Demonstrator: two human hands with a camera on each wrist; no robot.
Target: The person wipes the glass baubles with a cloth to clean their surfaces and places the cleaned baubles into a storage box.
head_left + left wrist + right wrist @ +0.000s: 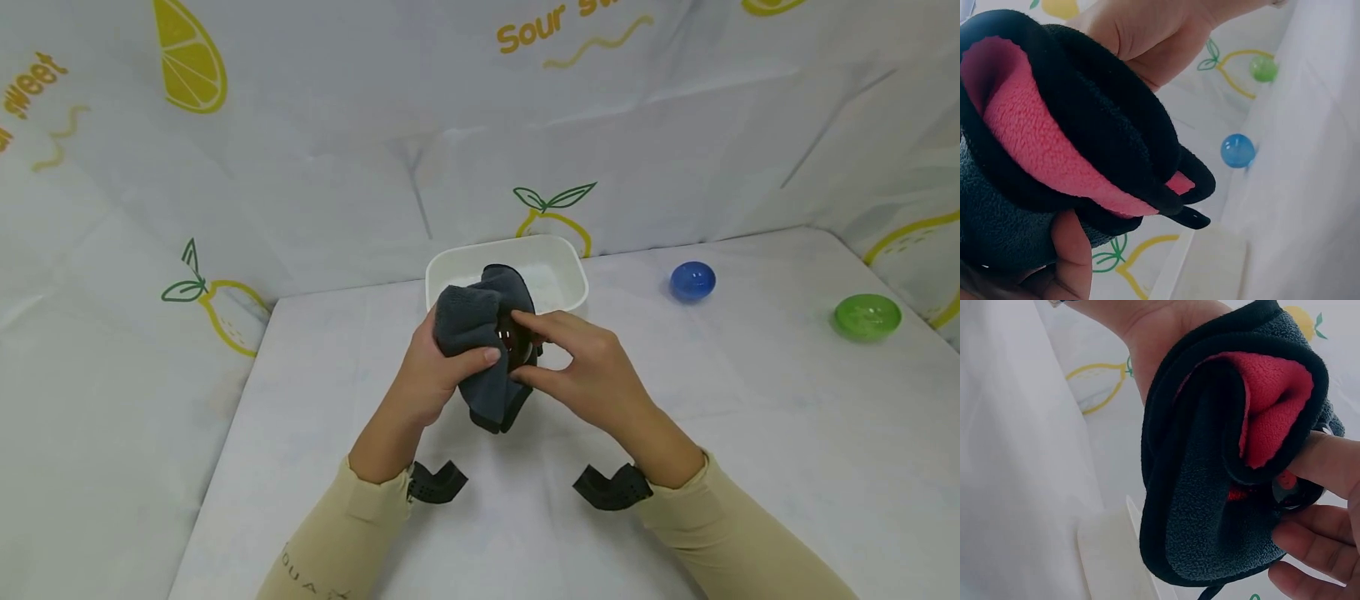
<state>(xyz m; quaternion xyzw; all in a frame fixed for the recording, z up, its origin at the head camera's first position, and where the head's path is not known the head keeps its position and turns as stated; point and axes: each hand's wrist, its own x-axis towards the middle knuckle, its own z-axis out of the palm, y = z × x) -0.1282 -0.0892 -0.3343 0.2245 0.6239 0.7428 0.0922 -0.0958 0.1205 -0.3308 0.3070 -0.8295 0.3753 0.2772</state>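
A grey-blue cloth (468,321) with black edging is bunched in my left hand (431,375), its thumb lying over the front fold. The pink underside of the cloth (1041,137) shows in both wrist views. Partly wrapped in it is a small dark, glossy, see-through bowl (516,340), its far side hidden by the folds. My right hand (592,367) pinches the bowl's edge between thumb and fingers; in the right wrist view those fingers (1319,544) reach in beside the bowl (1291,487). Both hands are above the table, in front of a white basin.
The white basin (558,279) stands at the table's back edge, just beyond the hands. Farther right sit a small blue bowl (692,282) and a green bowl (867,317). A lemon-printed white sheet (337,167) hangs behind the table.
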